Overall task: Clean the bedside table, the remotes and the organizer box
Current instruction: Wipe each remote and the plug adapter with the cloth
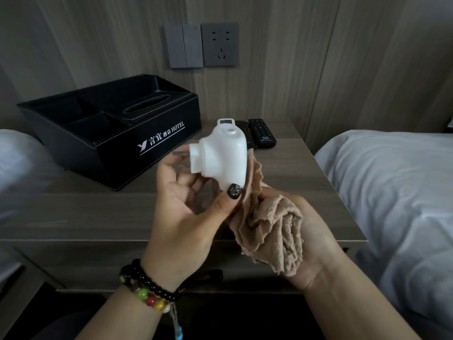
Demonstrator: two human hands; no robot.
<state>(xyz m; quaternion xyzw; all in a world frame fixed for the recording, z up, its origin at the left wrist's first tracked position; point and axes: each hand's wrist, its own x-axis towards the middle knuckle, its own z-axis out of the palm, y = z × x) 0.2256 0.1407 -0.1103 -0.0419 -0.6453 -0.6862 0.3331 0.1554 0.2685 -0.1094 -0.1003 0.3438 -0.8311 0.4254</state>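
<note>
My left hand [186, 200] holds a white plastic plug-in device [221, 153] above the bedside table [98, 217], thumb pressed on its lower end. My right hand [316, 239] grips a bunched tan cloth [272, 229], which touches the device's right side. A black organizer box [110, 128] with a hotel logo stands at the table's back left, its compartments looking empty. Two black remotes [262, 133] lie side by side at the back of the table, one partly hidden behind the device.
Beds with white linen flank the table on the left [22, 163] and right [392, 187]. A grey switch and socket panel [203, 45] sits on the wood wall behind. A drawer front [98, 263] lies below the tabletop.
</note>
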